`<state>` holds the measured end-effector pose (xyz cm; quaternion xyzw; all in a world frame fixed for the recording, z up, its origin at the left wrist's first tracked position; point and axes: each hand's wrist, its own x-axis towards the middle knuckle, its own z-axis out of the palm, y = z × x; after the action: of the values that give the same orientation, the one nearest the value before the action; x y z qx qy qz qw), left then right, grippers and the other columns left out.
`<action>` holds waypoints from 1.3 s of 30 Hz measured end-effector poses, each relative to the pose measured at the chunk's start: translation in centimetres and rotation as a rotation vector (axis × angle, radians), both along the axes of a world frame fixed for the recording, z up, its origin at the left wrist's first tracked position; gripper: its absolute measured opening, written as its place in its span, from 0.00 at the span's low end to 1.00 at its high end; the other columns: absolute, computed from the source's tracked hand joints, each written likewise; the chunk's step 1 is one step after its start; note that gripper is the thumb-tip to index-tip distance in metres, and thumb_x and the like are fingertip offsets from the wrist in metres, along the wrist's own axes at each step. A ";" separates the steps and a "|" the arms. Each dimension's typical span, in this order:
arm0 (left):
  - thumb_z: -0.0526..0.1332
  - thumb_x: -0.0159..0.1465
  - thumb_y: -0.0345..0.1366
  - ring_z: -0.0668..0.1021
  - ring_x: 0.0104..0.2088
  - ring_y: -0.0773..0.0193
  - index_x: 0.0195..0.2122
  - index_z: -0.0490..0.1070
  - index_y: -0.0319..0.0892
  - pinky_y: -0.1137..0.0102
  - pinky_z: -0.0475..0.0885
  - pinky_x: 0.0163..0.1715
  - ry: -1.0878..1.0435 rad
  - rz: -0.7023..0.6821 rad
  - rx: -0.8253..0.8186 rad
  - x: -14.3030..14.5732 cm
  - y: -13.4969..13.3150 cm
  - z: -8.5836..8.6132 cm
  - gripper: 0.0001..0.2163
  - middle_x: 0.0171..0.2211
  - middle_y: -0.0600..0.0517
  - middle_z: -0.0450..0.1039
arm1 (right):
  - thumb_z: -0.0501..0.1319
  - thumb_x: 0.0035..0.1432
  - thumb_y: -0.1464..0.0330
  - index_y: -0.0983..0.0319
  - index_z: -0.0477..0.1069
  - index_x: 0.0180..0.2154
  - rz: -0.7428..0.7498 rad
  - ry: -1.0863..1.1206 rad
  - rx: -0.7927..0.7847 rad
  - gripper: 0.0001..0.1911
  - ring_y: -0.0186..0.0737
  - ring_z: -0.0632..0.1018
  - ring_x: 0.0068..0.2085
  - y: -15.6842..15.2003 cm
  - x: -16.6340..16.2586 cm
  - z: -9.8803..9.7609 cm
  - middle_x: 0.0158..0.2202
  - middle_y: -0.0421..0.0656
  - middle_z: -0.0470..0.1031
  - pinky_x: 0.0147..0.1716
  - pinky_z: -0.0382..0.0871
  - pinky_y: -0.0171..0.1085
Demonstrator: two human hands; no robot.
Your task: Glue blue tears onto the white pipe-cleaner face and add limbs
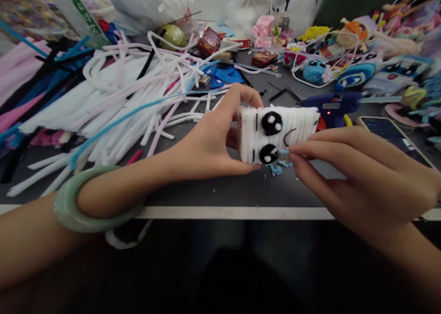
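Note:
My left hand (213, 137) grips a white box-shaped craft figure (301, 120), covered in rows of fuzzy white pipe cleaner, by its left end. The figure lies sideways, its face toward me. It has two black eyes with white spots, short black brow strips and a thin curved black mouth. Against the face, near the lower eye, my right hand (372, 171) pinches a tiny light-blue piece (284, 151) between thumb and index finger. Small blue fuzzy scraps (275, 170) lie on the dark table just below the figure.
White, pink, blue and black pipe cleaners (120, 98) are heaped on the left. Behind my right hand rests a blue glue gun (332, 105) with a red light. A phone (392, 132) lies at the right, near finished fuzzy figures (396, 72). Small dark-red boxes (209, 42) stand behind.

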<state>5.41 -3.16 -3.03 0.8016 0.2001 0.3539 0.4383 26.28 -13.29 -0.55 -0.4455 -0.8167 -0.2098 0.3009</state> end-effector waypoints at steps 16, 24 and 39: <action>0.69 0.54 0.24 0.71 0.36 0.70 0.49 0.54 0.45 0.76 0.71 0.30 0.061 -0.034 0.001 -0.3 -0.5 0.6 0.28 0.44 0.52 0.60 | 0.67 0.60 0.76 0.65 0.79 0.37 0.074 -0.078 0.117 0.03 0.36 0.81 0.33 0.9 0.7 -0.8 0.34 0.46 0.82 0.29 0.71 0.33; 0.72 0.52 0.28 0.71 0.36 0.68 0.48 0.56 0.46 0.75 0.73 0.29 0.032 -0.034 -0.008 -0.2 -0.2 0.5 0.29 0.43 0.52 0.61 | 0.66 0.61 0.76 0.62 0.78 0.38 0.093 -0.103 0.086 0.04 0.34 0.79 0.31 1.1 0.9 -0.8 0.34 0.42 0.81 0.26 0.66 0.33; 0.72 0.52 0.28 0.73 0.35 0.67 0.48 0.56 0.47 0.73 0.73 0.30 0.052 -0.020 -0.050 -0.2 -0.4 0.5 0.29 0.42 0.53 0.63 | 0.63 0.63 0.75 0.59 0.77 0.37 0.074 -0.086 0.040 0.06 0.34 0.77 0.30 1.1 0.8 -0.9 0.35 0.40 0.80 0.27 0.65 0.34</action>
<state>5.20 -3.52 -2.55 0.8015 0.2121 0.3233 0.4562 27.03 -12.21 -1.41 -0.3995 -0.8403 -0.2340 0.2820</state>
